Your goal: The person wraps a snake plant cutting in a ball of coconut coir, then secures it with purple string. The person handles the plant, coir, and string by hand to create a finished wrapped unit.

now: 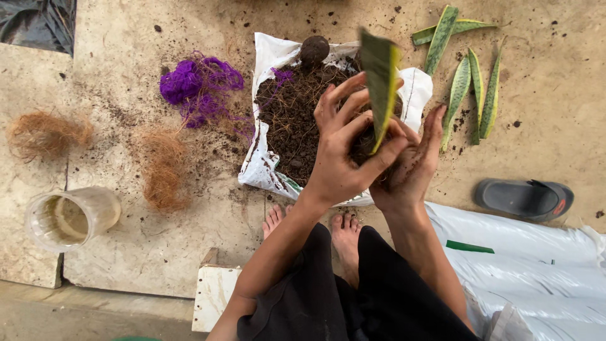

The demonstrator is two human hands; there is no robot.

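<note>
Knees and dark shorts (353,297) sit closest to you, bare feet (344,237) on the floor (126,252) just past them.

Both your hands are raised together over the near edge of the open white bag (265,167) of dark, fibrous soil (290,120). Between them is a clump of soil and roots (365,142), and out of it stands one green leaf with a yellow edge (380,79).

Leaf's long axis: steep, tip leaning toward the camera, base buried in the clump. It rises from the gap between your two hands, just beyond the left thumb.

Left hand (344,145): the nearer one to the leaf. Fingers curled about halfway closed, wrapped over the near and left side of the clump, thumb laid across toward the leaf base. Touching soil, pressing it.

Right hand (413,164): mostly open, palm cupped against the right side of the clump, fingers long and pointing away from you, dirty with soil. Whether it reaches under the clump, you cannot tell.

Spare leaves (470,82) lie on the floor to the right of the bag, well apart from the hands. Purple netting (196,85) and tufts of brown fibre (164,167) lie to the left; a clear plastic cup (69,218) farther left. A grey sandal (524,197) lies to your right.
</note>
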